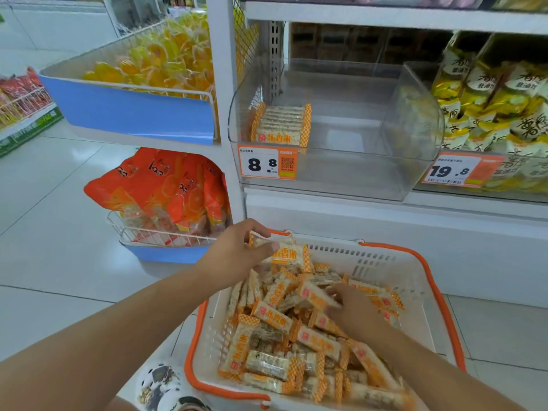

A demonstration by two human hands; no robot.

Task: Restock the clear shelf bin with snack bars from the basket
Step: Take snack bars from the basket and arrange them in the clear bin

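Gathering is underway: left hand clasps bars above the basket, right hand fingers another; next, lift to the bin.

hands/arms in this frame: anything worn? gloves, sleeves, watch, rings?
Nothing worn that shows. The left hand and the right hand are both bare, with no gloves, and no rings can be seen on the fingers in view. Both forearms are uncovered up to the frame edge, with no sleeve cuffs, watch or wristband. Any sleeve would start higher up, out of view.
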